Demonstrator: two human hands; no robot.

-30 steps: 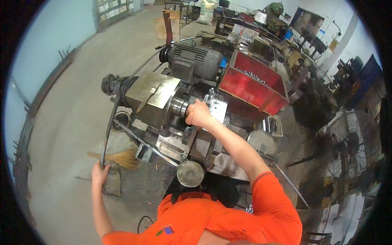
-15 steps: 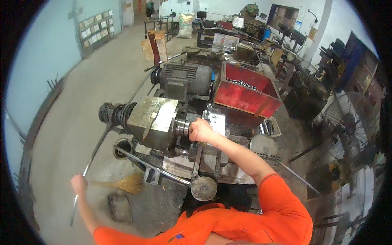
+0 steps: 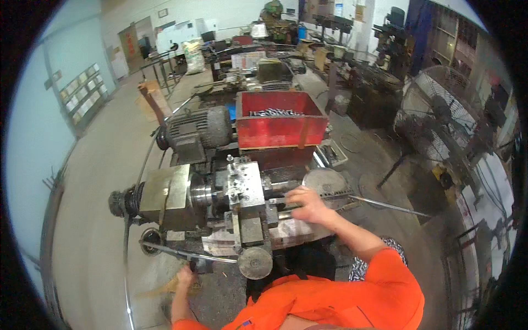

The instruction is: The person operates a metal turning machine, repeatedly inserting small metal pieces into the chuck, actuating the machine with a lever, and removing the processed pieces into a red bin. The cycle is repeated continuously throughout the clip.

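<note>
At a small metal lathe, my right hand point(image 3: 309, 205) is beside the right end of the tool slide point(image 3: 250, 187). Its fingers are bent but apart, with nothing seen in them; whether they touch the metal I cannot tell. Below the headstock point(image 3: 168, 192), my left hand point(image 3: 186, 276) is closed near the dark end of a short fitting under a shiny bar point(image 3: 212, 257). What it holds is hidden. The spindle point(image 3: 202, 195) is left of the slide. A long lever rod point(image 3: 126, 269) hangs free at the left.
Behind the slide stands a red box point(image 3: 280, 135) of small metal parts, with a motor point(image 3: 201, 132) to its left. A round plate point(image 3: 325, 182) and a rod point(image 3: 388, 205) lie right. More metal parts point(image 3: 360, 269) are by my right elbow. A fan point(image 3: 440, 110) stands far right.
My left hand has let go of the long lever rod and moved right, below the headstock. My right hand has left the spindle for the slide's right end. The view has turned right.
</note>
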